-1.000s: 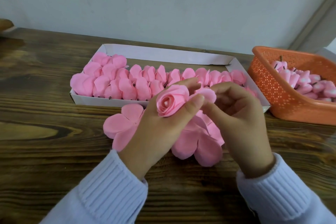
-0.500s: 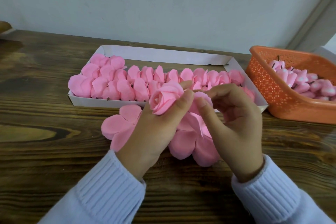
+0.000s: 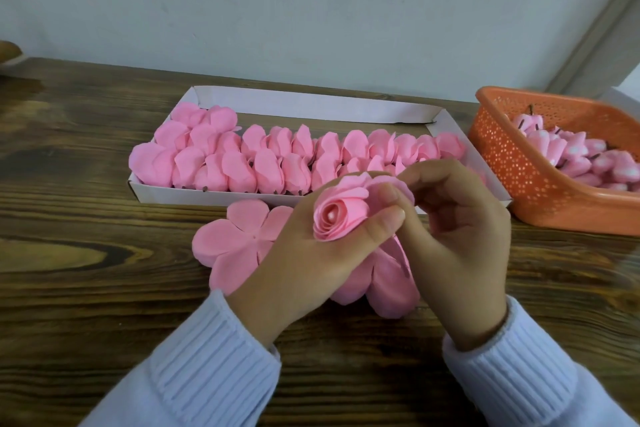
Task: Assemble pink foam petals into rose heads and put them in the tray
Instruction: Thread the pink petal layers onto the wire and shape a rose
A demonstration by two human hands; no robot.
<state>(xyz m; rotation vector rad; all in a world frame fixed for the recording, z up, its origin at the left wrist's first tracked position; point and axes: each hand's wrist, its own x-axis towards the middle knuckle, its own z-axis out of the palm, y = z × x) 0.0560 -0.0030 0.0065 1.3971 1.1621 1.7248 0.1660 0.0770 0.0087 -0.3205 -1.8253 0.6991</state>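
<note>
A pink foam rose head (image 3: 341,213) with a rolled centre is gripped between the thumb and fingers of my left hand (image 3: 308,253) above the table. My right hand (image 3: 453,236) pinches an outer petal (image 3: 391,184) of that rose at its right side. Flat pink petal sheets (image 3: 239,243) lie on the table under both hands, partly hidden by them. Behind them, the white cardboard tray (image 3: 311,104) holds several finished rose heads (image 3: 277,156) in rows.
An orange perforated plastic basket (image 3: 519,163) with several pink rosebud cores stands at the right. The dark wooden table (image 3: 86,253) runs to a pale wall behind the tray. A brown object shows at the far left edge.
The rose head has turned in my left hand, its rolled centre now facing more toward me. My right fingers have shifted onto the outer petal, closer to my left thumb.
</note>
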